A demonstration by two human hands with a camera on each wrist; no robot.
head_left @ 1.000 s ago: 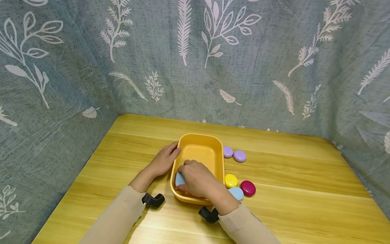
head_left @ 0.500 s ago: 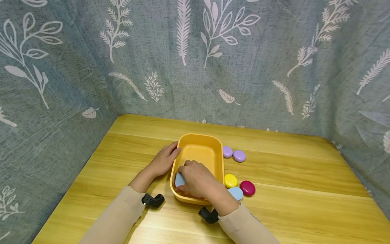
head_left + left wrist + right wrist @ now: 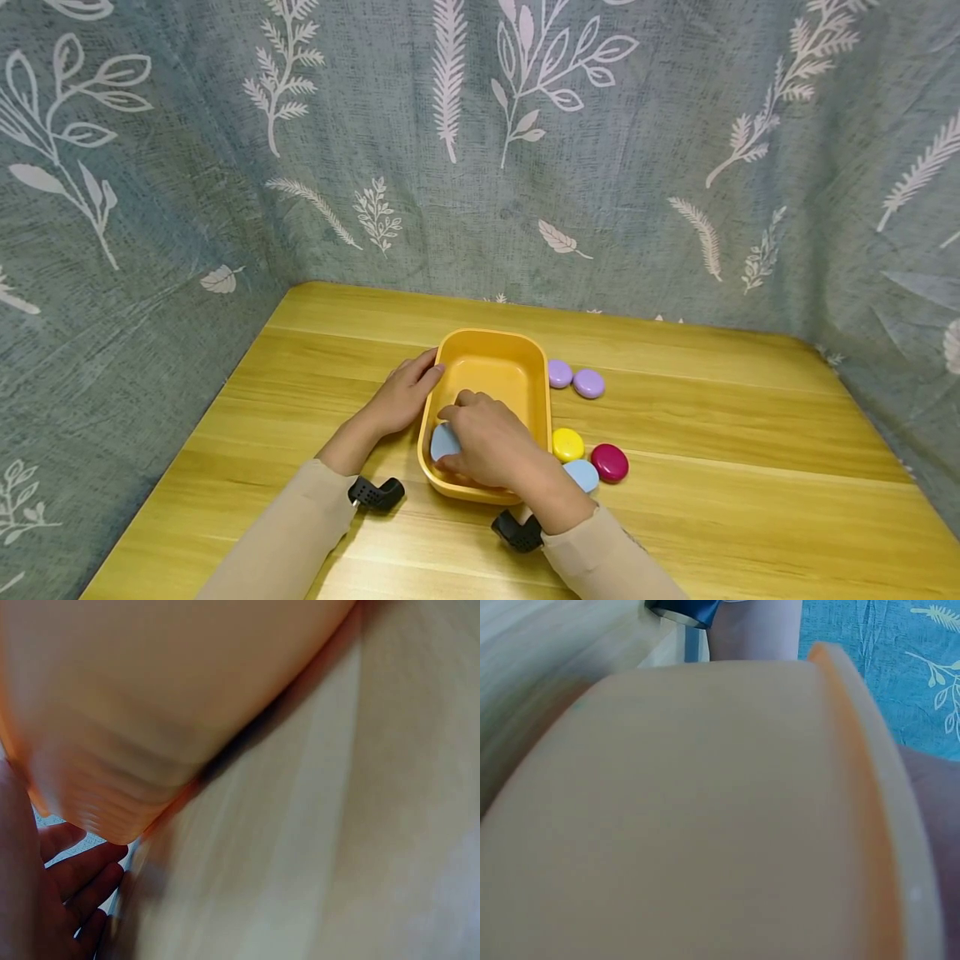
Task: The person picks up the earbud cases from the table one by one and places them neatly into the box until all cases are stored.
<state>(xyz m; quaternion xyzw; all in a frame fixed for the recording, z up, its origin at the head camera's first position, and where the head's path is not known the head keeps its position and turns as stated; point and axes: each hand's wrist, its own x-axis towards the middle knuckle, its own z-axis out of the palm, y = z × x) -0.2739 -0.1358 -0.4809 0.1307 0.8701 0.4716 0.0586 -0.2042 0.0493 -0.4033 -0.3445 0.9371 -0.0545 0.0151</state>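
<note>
A yellow-orange rectangular box [image 3: 487, 335] with rounded corners sits on the table. My left hand [image 3: 405, 390] holds its left wall, thumb over the rim and fingers along the outside; in the left wrist view those fingers [image 3: 86, 866] lie near the box's outer side [image 3: 135, 712]. Inside the near part of the box, my right hand [image 3: 491, 442] grips a light blue rounded piece [image 3: 444, 443], partly hidden by the fingers. In the right wrist view, the box's outer wall [image 3: 690, 810] covers most of the frame and hides the fingers.
Right of the box lie two lilac discs [image 3: 588, 383], a yellow disc [image 3: 568, 445], a magenta disc [image 3: 610, 463] and another light blue piece [image 3: 582, 476], partly behind the right forearm. A patterned curtain [image 3: 480, 217] borders the wooden table [image 3: 712, 500].
My right hand has shifted very slightly, with a bit more of the light blue piece showing. The left hand and the box keep their place.
</note>
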